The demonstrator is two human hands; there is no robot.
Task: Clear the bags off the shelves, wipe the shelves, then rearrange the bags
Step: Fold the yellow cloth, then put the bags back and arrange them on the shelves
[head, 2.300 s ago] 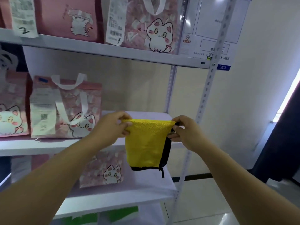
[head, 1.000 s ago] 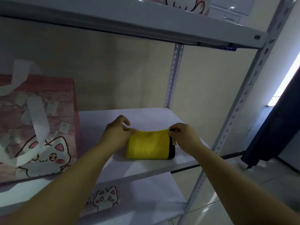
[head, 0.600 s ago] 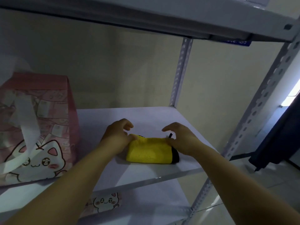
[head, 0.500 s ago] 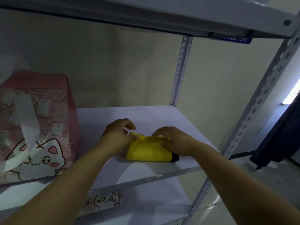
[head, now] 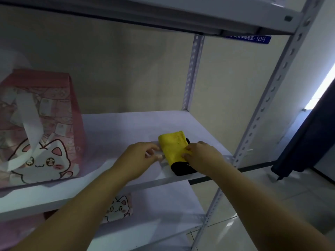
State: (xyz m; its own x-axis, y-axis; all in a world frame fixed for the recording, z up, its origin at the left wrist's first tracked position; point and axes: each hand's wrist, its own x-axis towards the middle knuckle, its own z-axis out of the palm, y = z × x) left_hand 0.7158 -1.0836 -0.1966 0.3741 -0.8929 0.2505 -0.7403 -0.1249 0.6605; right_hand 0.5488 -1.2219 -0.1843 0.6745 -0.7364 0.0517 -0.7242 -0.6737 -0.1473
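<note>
Yellow cloth [head: 173, 148], folded, black edge toward near side, lay on middle shelf [head: 126, 127] near right front corner. Right hand [head: 201, 156] pressed flat on cloth; left hand [head: 139, 158] beside it, fingers loosely curled, holding nothing. Pink cat bag [head: 39, 127] stood upright, far left. Step judged: wiping. Next: sweep cloth leftward, stop short of bag.

A stockroom: slotted metal shelving [head: 192, 73] holding cat-print gift bags [head: 41, 127].

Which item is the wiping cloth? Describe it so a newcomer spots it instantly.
Find the white metal shelf at mid-height, with a pink cat bag at its left. Near the right front edge lies the folded yellow cloth, between both hands: the only yellow item, with black edging.
</note>
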